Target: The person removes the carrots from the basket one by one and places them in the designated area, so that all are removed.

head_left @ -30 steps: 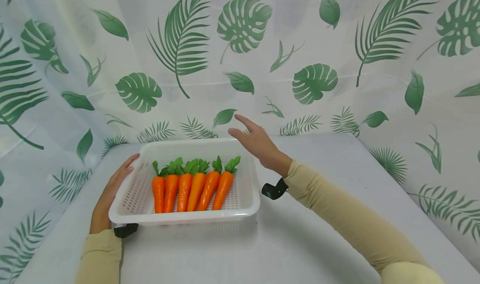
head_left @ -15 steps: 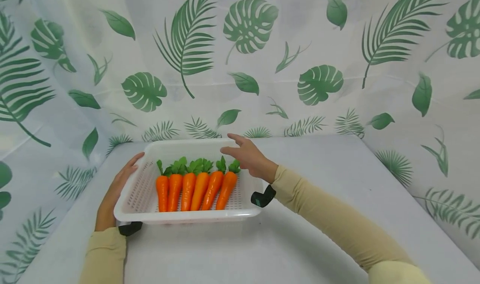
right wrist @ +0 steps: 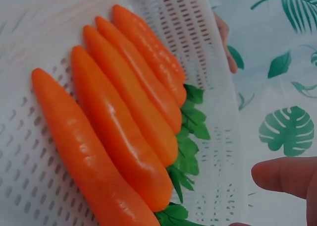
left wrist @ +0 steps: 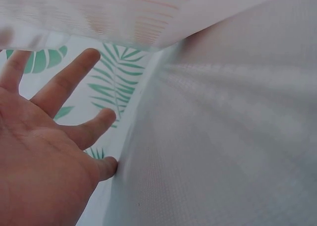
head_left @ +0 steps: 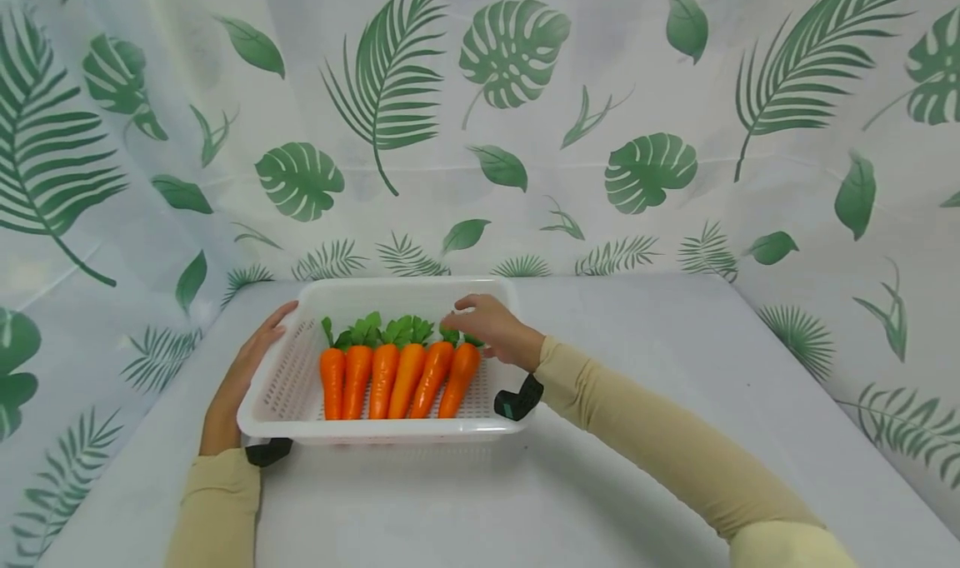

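Observation:
A white perforated plastic basket (head_left: 386,428) holds several orange carrots (head_left: 411,378) lying side by side, their green leafy tops towards the back. Along the basket's left side lies my left hand (head_left: 247,366). In the left wrist view this hand (left wrist: 47,146) has its fingers spread, just below and beside the basket wall (left wrist: 104,23). My right hand (head_left: 497,328) is over the back right of the basket, at the leaves of the rightmost carrot (head_left: 460,381); whether it touches them is hidden. One extended finger (right wrist: 285,176) shows at the right wrist view's edge.
The basket is on a table with a white cover (head_left: 615,468). Behind and to both sides hangs a white curtain (head_left: 570,60) printed with green leaves. Black wrist cameras (head_left: 519,397) sit on both wrists.
My right hand has come down and left from above the basket's back right corner to the rightmost carrot's leaves. My left hand stays at the basket's side. The whole view shifts slightly.

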Demonstrator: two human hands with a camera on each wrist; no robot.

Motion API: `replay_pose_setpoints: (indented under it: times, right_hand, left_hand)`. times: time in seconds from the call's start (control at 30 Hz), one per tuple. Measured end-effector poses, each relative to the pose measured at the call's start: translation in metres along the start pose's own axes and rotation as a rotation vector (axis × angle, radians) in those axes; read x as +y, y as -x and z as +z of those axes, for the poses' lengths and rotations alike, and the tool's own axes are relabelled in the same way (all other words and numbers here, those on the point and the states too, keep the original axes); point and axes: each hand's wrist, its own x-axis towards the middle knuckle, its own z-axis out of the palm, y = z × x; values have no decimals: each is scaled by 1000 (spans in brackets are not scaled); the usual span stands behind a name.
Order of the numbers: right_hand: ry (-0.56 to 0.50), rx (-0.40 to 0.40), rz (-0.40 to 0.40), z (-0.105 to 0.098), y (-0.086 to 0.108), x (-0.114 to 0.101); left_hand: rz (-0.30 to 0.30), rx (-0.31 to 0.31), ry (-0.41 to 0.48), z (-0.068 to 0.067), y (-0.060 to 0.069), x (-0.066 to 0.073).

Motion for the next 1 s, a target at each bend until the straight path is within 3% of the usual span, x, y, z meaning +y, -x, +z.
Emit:
replay_pose_setpoints:
  times: [0.17,0.5,0.73,1.0]
  right_hand:
    - [61,4,42,6,-4,-1]
    - [79,37,125,14,-12,3]
    - [69,31,135,20,-19,13]
    - [17,-18,127,23,-20,11]
  left_hand:
    - [-13,10,-16,-1,-1,0]
    - [-9,16,-39,1,-1,1]
    - [-21,6,-4,4,1,-1]
    - [-11,5,2,2,0,1]
